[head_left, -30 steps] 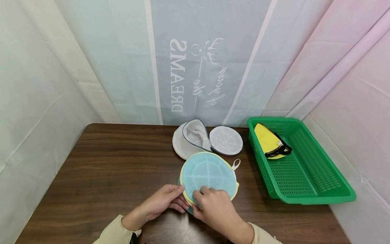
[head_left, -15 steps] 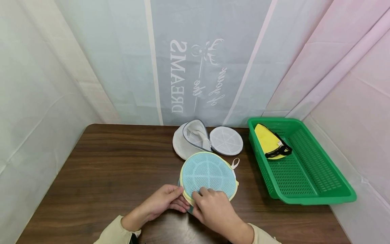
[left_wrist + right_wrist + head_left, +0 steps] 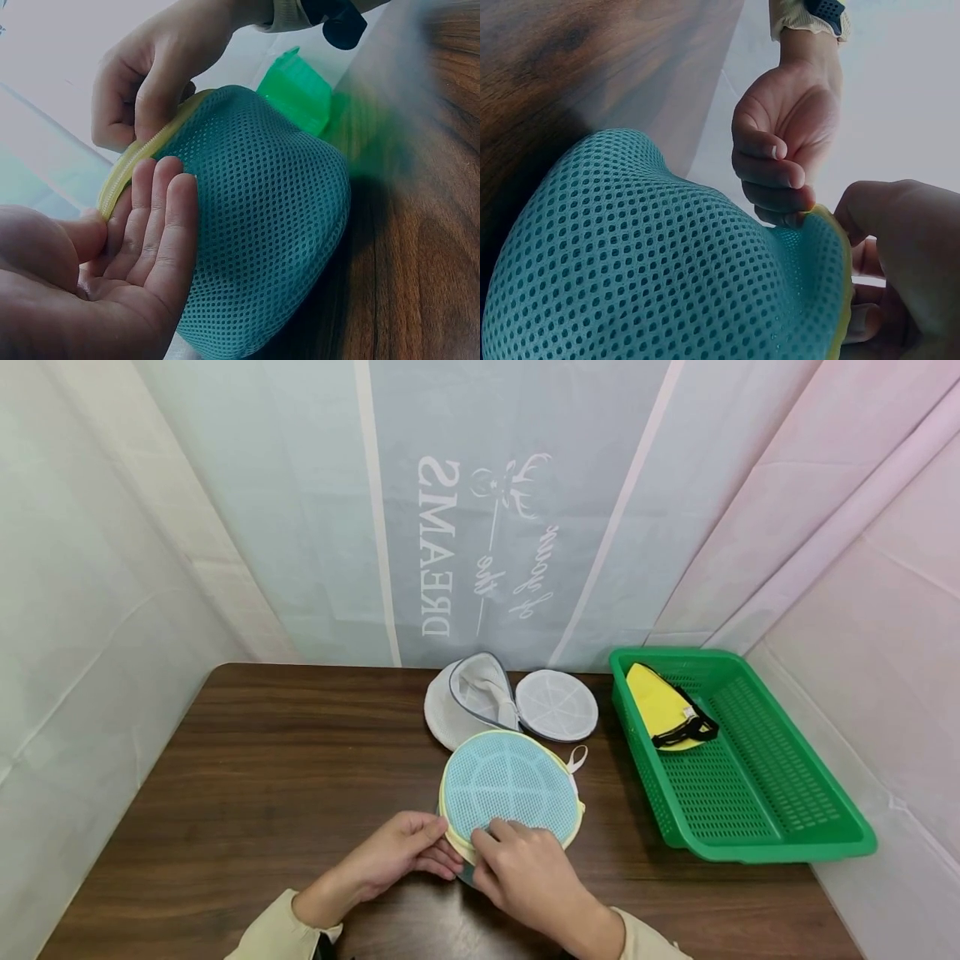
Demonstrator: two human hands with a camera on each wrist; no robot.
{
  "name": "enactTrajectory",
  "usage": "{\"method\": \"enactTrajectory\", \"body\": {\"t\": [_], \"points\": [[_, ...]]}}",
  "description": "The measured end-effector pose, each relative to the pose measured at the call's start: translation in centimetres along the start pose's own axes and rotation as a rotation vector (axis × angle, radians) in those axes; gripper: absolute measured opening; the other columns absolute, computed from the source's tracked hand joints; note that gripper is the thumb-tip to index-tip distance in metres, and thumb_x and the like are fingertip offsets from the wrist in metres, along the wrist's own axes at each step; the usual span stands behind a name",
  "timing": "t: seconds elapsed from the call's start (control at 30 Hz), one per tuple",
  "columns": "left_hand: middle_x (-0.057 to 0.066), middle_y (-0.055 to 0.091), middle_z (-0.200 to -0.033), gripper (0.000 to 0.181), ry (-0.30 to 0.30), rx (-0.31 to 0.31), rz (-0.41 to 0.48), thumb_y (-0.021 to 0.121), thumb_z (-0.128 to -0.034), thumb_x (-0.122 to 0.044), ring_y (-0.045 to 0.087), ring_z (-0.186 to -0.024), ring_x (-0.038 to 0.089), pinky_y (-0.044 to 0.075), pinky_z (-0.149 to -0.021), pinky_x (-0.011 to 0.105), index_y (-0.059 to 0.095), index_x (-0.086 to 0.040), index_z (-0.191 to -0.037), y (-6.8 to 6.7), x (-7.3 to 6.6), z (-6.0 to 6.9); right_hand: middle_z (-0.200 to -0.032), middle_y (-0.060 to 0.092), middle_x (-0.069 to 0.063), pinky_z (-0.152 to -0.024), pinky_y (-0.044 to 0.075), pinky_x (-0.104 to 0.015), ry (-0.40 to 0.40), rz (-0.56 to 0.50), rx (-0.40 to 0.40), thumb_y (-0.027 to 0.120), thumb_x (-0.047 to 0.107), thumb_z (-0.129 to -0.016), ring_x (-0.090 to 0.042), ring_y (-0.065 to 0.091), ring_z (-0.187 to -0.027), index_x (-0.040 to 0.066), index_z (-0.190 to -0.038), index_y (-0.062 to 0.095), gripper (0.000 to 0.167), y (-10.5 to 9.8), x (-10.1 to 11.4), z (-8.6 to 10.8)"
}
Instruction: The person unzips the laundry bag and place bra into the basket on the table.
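Note:
A teal mesh laundry bag (image 3: 513, 781) with a yellow zipper edge stands on the table in front of me, its round top facing up. On the bag's near left side my left hand (image 3: 408, 853) pinches the yellow edge between thumb and fingers. My right hand (image 3: 528, 872) curls its fingers at the near rim, pinching the yellow edge; the zipper pull is hidden from me. In the left wrist view the zipper band (image 3: 142, 154) runs between both hands. The bag's mesh side (image 3: 645, 262) bulges in the right wrist view.
Behind the teal bag lies a white mesh bag (image 3: 448, 714), opened, with its round grey-edged lid (image 3: 557, 706) folded out to the right. A green plastic basket (image 3: 787, 850) stands on the right, holding a yellow piece (image 3: 654, 703) with black straps.
The teal bag and my left hand have shifted very slightly left and away from me. Both hands keep hold of the edge.

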State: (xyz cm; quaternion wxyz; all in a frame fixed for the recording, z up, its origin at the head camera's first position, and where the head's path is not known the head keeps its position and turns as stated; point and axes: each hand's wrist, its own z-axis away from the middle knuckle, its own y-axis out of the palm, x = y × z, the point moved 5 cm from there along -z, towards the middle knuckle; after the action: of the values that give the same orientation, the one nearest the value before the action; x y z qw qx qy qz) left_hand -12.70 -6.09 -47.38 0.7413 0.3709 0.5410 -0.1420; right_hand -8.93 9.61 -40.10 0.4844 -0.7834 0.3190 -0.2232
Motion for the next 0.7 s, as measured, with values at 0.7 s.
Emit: {"method": "enactTrajectory", "body": {"t": [0.7], "points": [[0.009,0.073,-0.095,0.040,0.037,0.009,0.002,0.041,-0.1119,-0.020,0.073,-0.090,0.017,0.061,-0.085,0.031,0.061,0.015,-0.109,-0.8,-0.5,1.1,-0.068,0.035,0.011,-0.048,0.025,-0.008,0.001,-0.148,-0.170,0.058,0.011,-0.086,0.002,0.032,-0.055,0.020,-0.077,0.053,0.014,-2.7,-0.9,-0.3]]}}
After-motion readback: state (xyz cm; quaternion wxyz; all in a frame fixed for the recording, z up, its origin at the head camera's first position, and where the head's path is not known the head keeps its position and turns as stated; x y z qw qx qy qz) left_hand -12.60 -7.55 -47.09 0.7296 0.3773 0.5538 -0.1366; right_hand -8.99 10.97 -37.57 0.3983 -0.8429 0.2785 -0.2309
